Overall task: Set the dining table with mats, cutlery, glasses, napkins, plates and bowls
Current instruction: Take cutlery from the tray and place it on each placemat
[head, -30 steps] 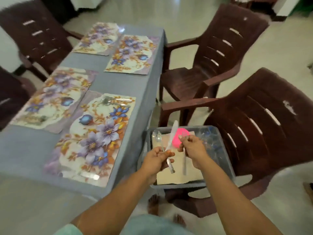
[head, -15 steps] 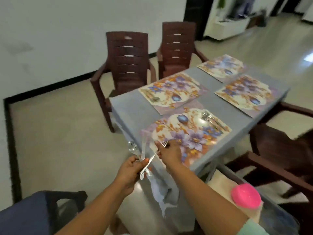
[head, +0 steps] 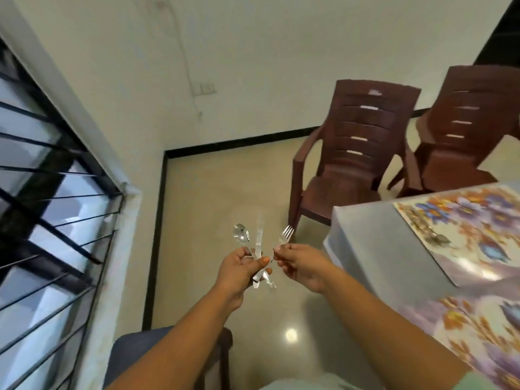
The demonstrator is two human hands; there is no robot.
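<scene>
L hand (head: 239, 270) is raised over the floor (head: 213, 204), w/ its grip curled round a spoon (head: 241, 235) & a knife (head: 259, 235); both stand roughly upright, bowl & blade up, handles crossing below the fist; thumb presses across them. R hand (head: 302, 264) is just beside it, grip pinching the lower stem of a fork (head: 284, 235), tines up & tilted slightly right; the two hands are near, whether they touch can't be told. All 3 pcs are in the air, left of the counter (head: 365, 237), not over it. Counter has a grey cloth; a floral mat (head: 464, 220) lies on its far part w/ some cutlery (head: 434, 237) resting on the mat's near-left edge, blurred; a 2nd floral mat (head: 475, 327) lies nearer, lower right. Two brown plastic chairs (head: 351, 153) stand beyond the counter by the wall; barred window (head: 42, 192) at left.
</scene>
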